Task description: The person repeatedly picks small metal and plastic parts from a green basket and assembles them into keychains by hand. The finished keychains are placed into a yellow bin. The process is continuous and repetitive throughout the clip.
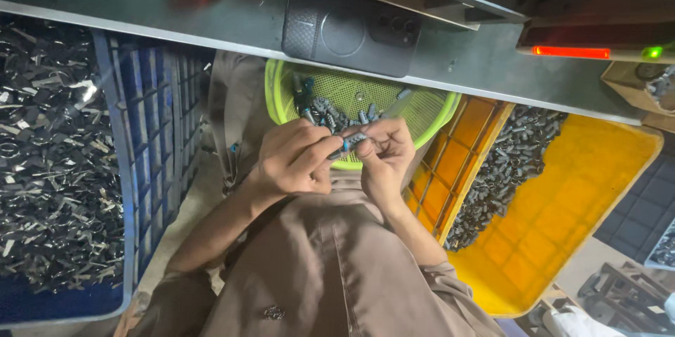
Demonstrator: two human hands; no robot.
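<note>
Blue plastic crate (151, 140) of dark scrap left, yellow plastic crate (562, 217) right. Small dark metal part (349, 143) pinched between left hand (292, 161) and right hand (387, 158), above round green mesh basket (415, 108).

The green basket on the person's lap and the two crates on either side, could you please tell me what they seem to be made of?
The green basket looks like moulded plastic: bright lime, fine mesh wall, smooth rim. The blue crate and the yellow crate also look plastic, with matt colour and ribbed, gridded walls. The small dark parts in the yellow crate could be metal or plastic; too small to tell.

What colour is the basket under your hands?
Lime green mesh basket, holding small dark parts; clearest in the head view.
</note>
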